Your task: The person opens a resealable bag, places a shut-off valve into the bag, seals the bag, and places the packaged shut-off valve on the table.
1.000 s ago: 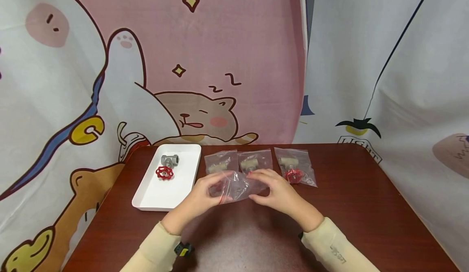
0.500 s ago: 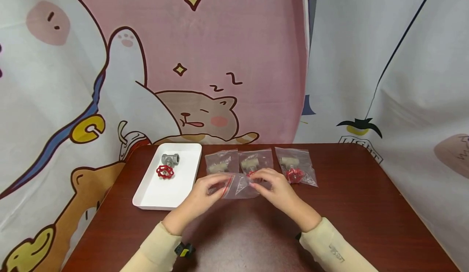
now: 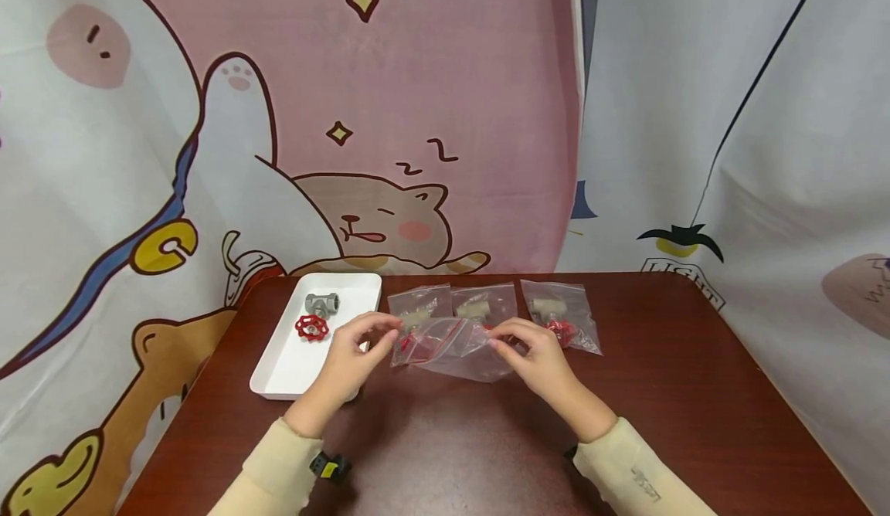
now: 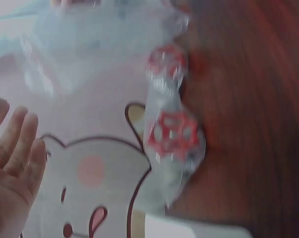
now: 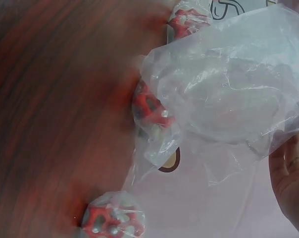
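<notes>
A clear zip bag (image 3: 462,361) with a red line along its mouth hangs over the table. My right hand (image 3: 538,361) pinches it by an upper edge; in the right wrist view the bag looks empty. To its left is my left hand (image 3: 344,358), thumb and fingers apart. The left wrist view shows that hand (image 4: 13,173) with extended fingers, apart from the bag (image 4: 100,34). A grey valve (image 3: 322,305) with a red handwheel (image 3: 311,328) lies in the white tray (image 3: 299,373), beyond my left hand.
Three bagged valves lie in a row at the table's back: a left one (image 3: 417,318), a middle one (image 3: 474,310) and a right one (image 3: 551,307). The held bag partly covers two of them. A printed cloth (image 3: 487,114) hangs behind the table (image 3: 695,392).
My left hand has let go of the bag and moved left toward the tray. The bag now hangs from my right hand, its mouth end spread to the left.
</notes>
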Demonstrator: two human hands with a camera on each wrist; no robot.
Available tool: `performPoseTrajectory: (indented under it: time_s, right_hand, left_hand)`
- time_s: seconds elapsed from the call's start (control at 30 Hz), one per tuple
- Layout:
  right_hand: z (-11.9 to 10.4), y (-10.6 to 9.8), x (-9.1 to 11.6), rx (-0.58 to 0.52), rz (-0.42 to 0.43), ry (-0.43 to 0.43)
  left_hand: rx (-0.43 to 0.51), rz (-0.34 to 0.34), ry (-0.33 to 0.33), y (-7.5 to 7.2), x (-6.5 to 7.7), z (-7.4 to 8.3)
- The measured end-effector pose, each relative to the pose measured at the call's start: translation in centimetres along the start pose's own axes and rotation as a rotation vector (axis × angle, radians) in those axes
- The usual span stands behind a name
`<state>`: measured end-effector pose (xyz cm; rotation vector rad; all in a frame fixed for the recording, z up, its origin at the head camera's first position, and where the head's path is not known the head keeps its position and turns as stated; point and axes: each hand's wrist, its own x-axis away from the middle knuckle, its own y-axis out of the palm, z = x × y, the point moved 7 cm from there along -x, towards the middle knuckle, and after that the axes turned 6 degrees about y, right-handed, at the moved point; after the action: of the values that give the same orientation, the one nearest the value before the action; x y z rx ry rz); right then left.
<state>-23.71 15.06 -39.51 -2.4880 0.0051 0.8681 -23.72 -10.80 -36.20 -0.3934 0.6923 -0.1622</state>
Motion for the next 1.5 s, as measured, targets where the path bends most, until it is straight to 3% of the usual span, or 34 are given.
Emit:
performPoseTrajectory:
  time_s: [0.17,0.27,0.37,0.53,0.67,0.83,1.03,1.23,1.5]
  right_hand:
    - [0.3,-0.3,0.2,-0.007,0.018,0.009]
    - [0.3,-0.4,0.2,0.006,0.007,0.017]
    - [0.5,-0.6,0.2,0.005,-0.014,0.034]
    - [0.2,-0.8,0.2,-0.013,-0.023,0.04]
    - [0.4,-0.8,0.2,-0.012,-0.033,0.051]
    - [0.9,-0.7,0.3,-0.007,-0.036,0.028]
    - [0.7,-0.6,0.4,-0.01,-0.051,0.025]
    - [0.6,-0.6,0.3,-0.007,-0.045,0.02]
    - [0.8,-0.6,0.5,0.009,-0.045,0.035]
  left_hand:
    - [-0.129,0.114,-0.084,-3.5,-0.7,-4.6]
    - [-0.245,0.142,-0.155,-5.9,-1.1,-7.2]
    - [-0.369,0.123,-0.232,-8.0,-1.3,-9.4]
    - [-0.468,-0.012,-0.378,-9.5,-1.0,-13.2]
    - [-0.441,-0.093,-0.582,-10.1,-0.1,-16.3]
    - [-0.38,-0.118,-0.812,-10.4,1.2,-19.1]
    - [-0.322,-0.118,-0.923,-10.2,2.7,-20.4]
    - [-0.183,-0.006,-0.993,-10.5,3.8,-20.5]
    - [-0.046,0.116,-1.193,-10.7,5.4,-20.9]
